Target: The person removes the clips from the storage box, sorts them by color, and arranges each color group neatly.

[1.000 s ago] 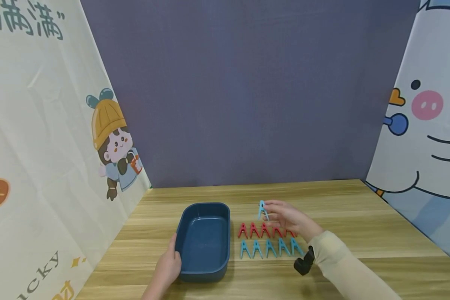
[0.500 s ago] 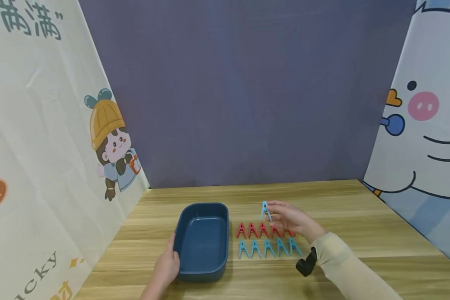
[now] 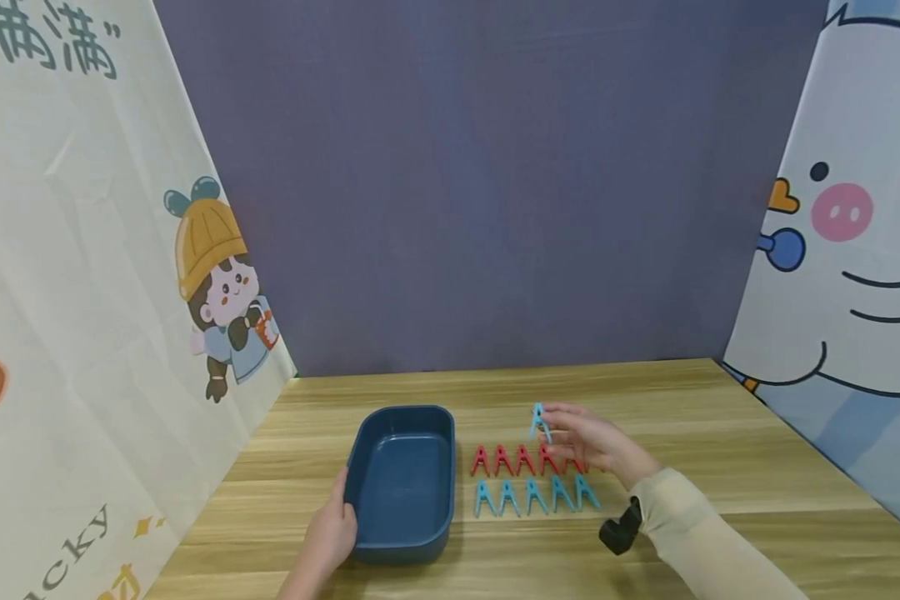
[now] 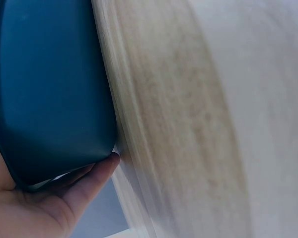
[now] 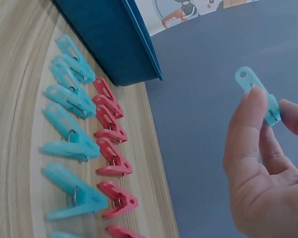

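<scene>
In the head view, my right hand [image 3: 588, 437] pinches a light blue clothespin [image 3: 538, 422] above the far side of a row of red clothespins [image 3: 502, 460]. The right wrist view shows this clothespin [image 5: 256, 91] between thumb and fingertips, off the table. My left hand [image 3: 332, 529] grips the near left side of a dark blue rectangular bin [image 3: 441, 546]. In the left wrist view, fingers [image 4: 92, 186] lie along the bin's outer wall [image 4: 49, 89]. A row of light blue clothespins [image 3: 534, 495] lies nearer than the red row, whose right end is partly behind my right hand.
Both rows lie just right of the bin on a wood-grain table [image 3: 645, 542]. A dark fabric panel [image 3: 487, 183] closes off the back. Printed cloth panels stand left [image 3: 60, 275] and right [image 3: 862, 308]. A black device [image 3: 619, 527] sits at my right wrist.
My right hand has drifted slightly right with the blue clothespin. My left hand stays on the bin, and the whole head view has shifted a little.
</scene>
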The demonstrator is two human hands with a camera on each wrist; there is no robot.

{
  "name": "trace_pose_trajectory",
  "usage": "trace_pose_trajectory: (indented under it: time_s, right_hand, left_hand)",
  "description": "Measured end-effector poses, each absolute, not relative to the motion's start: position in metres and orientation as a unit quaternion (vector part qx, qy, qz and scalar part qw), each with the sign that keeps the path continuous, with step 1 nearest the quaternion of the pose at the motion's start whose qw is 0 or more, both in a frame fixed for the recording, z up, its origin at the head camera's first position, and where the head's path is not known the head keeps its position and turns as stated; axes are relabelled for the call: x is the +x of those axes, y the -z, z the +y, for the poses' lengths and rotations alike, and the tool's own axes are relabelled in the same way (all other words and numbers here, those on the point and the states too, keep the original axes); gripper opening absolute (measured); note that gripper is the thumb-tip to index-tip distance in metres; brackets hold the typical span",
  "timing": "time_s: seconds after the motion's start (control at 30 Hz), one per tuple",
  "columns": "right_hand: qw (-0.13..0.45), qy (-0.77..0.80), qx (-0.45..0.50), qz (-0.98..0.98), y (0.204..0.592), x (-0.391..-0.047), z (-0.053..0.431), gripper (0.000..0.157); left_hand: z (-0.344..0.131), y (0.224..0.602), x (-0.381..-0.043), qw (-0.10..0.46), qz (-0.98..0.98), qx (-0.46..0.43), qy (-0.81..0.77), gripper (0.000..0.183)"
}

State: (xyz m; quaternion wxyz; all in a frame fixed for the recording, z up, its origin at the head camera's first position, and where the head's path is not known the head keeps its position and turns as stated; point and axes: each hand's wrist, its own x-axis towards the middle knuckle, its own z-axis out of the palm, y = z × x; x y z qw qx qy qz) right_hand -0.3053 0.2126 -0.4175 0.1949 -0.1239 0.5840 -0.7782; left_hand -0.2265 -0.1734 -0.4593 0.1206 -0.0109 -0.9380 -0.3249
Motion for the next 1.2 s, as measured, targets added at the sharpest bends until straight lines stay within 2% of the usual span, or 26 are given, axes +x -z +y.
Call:
trace_pose_trajectory:
  time_s: [0.53,0.83,0.97,1.07,1.2]
  right_hand:
    - [0.18,0.78,-0.12,0.587,0.424,-0.3,0.234,0.02]
    - [0.175,0.777,-0.126,0.591,0.431,-0.298,0.245,0.055]
    - [0.17,0.776,-0.123,0.594,0.433,-0.296,0.25,0.05]
    - [0.167,0.773,-0.123,0.6,0.434,-0.295,0.253,0.039]
    - [0.171,0.772,-0.128,0.599,0.437,-0.294,0.258,0.039]
  left_hand:
    - [-0.173,0.457,-0.226,0.111,-0.937,-0.003,0.33,0.05]
    - [-0.174,0.459,-0.226,0.115,-0.939,-0.005,0.323,0.051]
    - [-0.174,0.459,-0.227,0.114,-0.939,-0.004,0.324,0.051]
    - [-0.174,0.459,-0.227,0.108,-0.938,0.001,0.329,0.051]
    - [-0.173,0.459,-0.227,0.104,-0.939,0.004,0.328,0.051]
